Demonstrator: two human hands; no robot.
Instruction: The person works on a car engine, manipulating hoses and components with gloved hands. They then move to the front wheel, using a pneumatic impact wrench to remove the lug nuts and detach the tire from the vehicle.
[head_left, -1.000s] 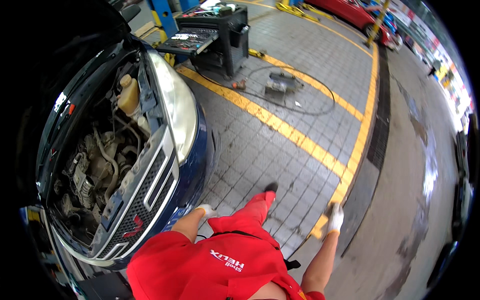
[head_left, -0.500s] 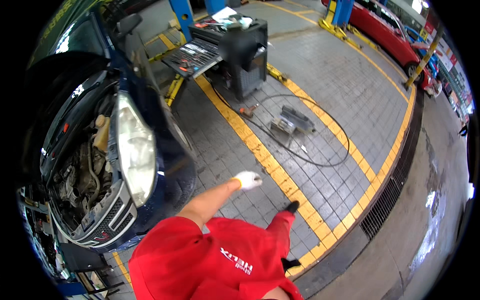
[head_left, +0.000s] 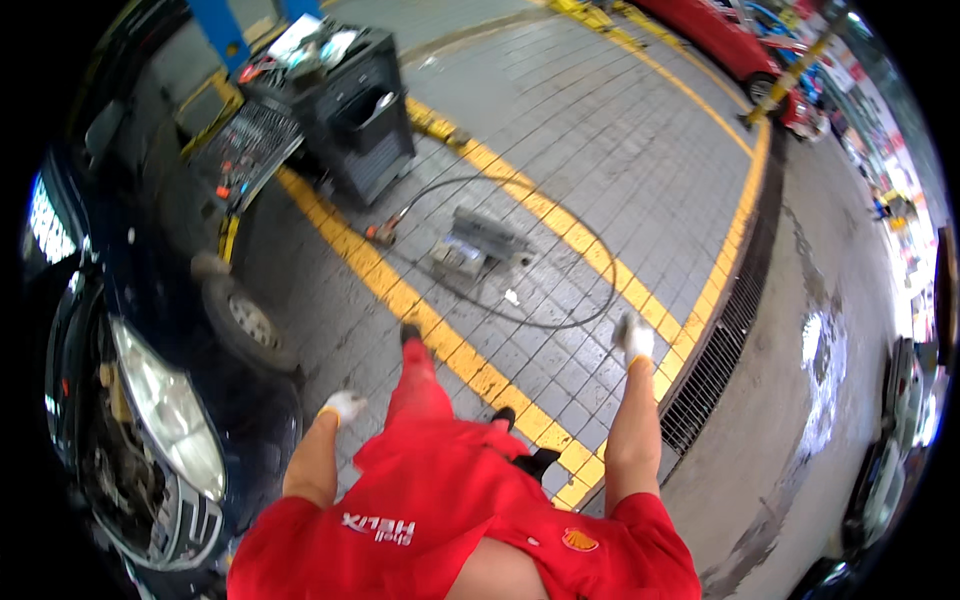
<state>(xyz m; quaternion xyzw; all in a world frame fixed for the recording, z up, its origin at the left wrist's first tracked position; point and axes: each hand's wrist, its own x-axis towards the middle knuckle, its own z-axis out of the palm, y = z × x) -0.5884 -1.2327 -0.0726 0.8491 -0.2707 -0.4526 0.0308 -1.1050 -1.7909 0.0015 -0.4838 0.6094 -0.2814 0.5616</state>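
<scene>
My left hand [head_left: 343,406], in a white glove, hangs beside the dark blue car [head_left: 140,290], apparently not touching it; its fingers are too blurred to read. Out to my right, my right hand [head_left: 632,338], also gloved, hangs over the tiled floor; motion smears its fingers, and I cannot tell whether anything is in them. Ahead on the tiles lie a dark elongated metal part [head_left: 485,232], a silver boxy part [head_left: 455,262] and a looped black hose [head_left: 560,325], with an orange tool [head_left: 381,233] at the hose's end.
A black tool cart [head_left: 360,150] with an open tool tray [head_left: 250,150] stands ahead-left by a blue lift post [head_left: 222,30]. A car wheel [head_left: 250,325] is at my left. A drain grate [head_left: 700,390] runs along the right. A red car [head_left: 710,40] is farther back.
I have stepped forward: the car's front has slipped down the view and its wheel shows. My right hand has come back into sight; my left has swung back toward my side.
</scene>
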